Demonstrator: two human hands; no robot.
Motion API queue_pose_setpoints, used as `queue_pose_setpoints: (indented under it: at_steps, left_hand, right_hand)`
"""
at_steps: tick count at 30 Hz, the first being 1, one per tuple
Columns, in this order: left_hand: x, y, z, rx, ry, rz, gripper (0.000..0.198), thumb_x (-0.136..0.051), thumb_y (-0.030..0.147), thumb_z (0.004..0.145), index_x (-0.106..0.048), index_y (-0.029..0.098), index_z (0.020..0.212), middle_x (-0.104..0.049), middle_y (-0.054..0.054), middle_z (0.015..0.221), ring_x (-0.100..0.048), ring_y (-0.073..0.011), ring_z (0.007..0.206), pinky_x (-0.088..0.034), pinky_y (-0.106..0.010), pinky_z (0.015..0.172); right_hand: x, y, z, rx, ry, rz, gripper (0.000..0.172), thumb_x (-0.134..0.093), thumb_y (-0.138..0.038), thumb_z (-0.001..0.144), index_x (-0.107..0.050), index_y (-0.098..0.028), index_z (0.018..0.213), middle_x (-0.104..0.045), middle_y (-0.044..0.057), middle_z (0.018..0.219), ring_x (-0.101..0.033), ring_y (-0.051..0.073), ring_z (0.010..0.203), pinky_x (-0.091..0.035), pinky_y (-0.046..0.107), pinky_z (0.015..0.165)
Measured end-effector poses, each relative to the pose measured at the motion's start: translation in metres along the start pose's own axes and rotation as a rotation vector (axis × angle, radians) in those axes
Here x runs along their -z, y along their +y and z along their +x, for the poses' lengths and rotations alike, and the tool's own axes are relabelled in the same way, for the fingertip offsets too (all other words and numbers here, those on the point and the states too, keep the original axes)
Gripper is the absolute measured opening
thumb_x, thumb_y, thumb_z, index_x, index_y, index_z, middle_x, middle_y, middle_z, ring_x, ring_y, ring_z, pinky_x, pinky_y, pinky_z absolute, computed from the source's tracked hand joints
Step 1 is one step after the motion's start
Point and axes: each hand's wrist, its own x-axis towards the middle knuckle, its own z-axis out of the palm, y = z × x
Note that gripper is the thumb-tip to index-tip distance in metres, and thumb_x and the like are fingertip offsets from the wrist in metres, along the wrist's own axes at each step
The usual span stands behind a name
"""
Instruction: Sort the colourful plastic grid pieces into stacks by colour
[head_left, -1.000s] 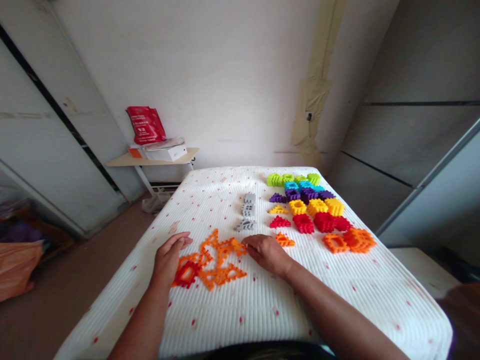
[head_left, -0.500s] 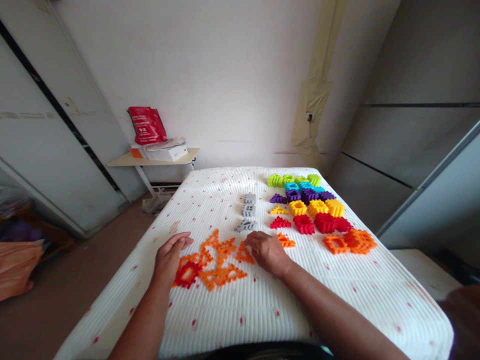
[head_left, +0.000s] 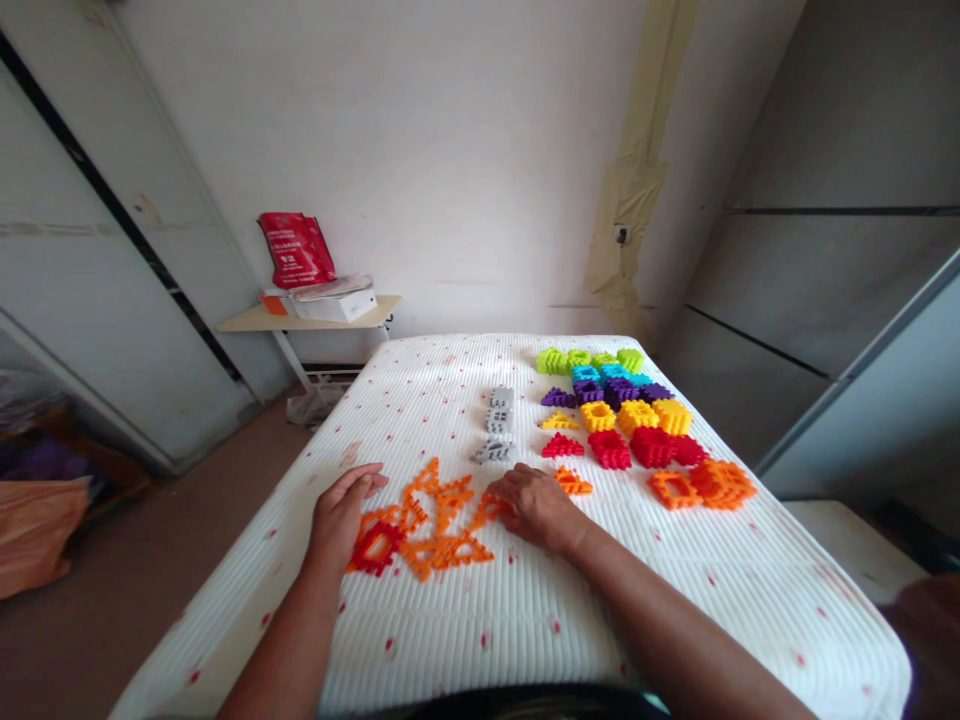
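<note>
1. The left hand (head_left: 341, 512) is resting flat, fingers open, on the orange-and-red plastic lattice assembly (head_left: 442, 548) on the white ribbed mattress (head_left: 525, 620).
2. The right hand (head_left: 538, 505) is touching the orange plastic triangle (head_left: 487, 511) at the assembly's edge, fingers curled; grip unclear.

Orange triangles (head_left: 442, 520), red-dotted white mattress (head_left: 525, 620)

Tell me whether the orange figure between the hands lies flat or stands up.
Flat: the orange figure lies spread on the mattress, no piece rising; left hand at its red end, right hand opposite.
</note>
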Motion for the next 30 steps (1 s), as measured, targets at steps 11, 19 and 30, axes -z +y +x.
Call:
queue_pose_setpoints:
  at_steps: [11, 19, 30]
  left_hand:
    - [-0.001, 0.003, -0.001, 0.007, 0.015, 0.005, 0.047, -0.059, 0.056, 0.064, -0.066, 0.017, 0.09, -0.069, -0.007, 0.076, -0.062, -0.0229, 0.081, -0.048, -0.041, 0.084]
    - [-0.002, 0.007, -0.002, 0.026, 0.014, 0.005, 0.045, -0.058, 0.056, 0.064, -0.066, 0.018, 0.087, -0.069, -0.006, 0.074, -0.063, -0.0242, 0.082, -0.047, -0.043, 0.086]
    - [-0.001, 0.001, 0.0, 0.017, -0.002, -0.001, 0.045, -0.059, 0.054, 0.064, -0.065, 0.018, 0.09, -0.069, -0.006, 0.076, -0.063, -0.024, 0.083, -0.046, -0.043, 0.089]
  right_hand:
    - [0.002, 0.002, -0.003, 0.015, 0.118, 0.143, 0.021, -0.053, -0.009, 0.077, -0.063, -0.017, 0.094, -0.065, 0.006, 0.083, -0.055, 0.017, 0.082, -0.043, 0.026, 0.073]
    - [0.024, 0.055, -0.045, -0.136, 0.465, 0.345, 0.014, -0.054, -0.024, 0.083, -0.063, -0.017, 0.09, -0.066, 0.007, 0.085, -0.06, 0.016, 0.077, -0.049, 0.028, 0.068]
    - [0.014, 0.081, -0.082, -0.254, 0.468, 0.252, 0.014, -0.051, -0.025, 0.083, -0.061, -0.018, 0.09, -0.066, 0.006, 0.083, -0.062, 0.015, 0.073, -0.051, 0.028, 0.067]
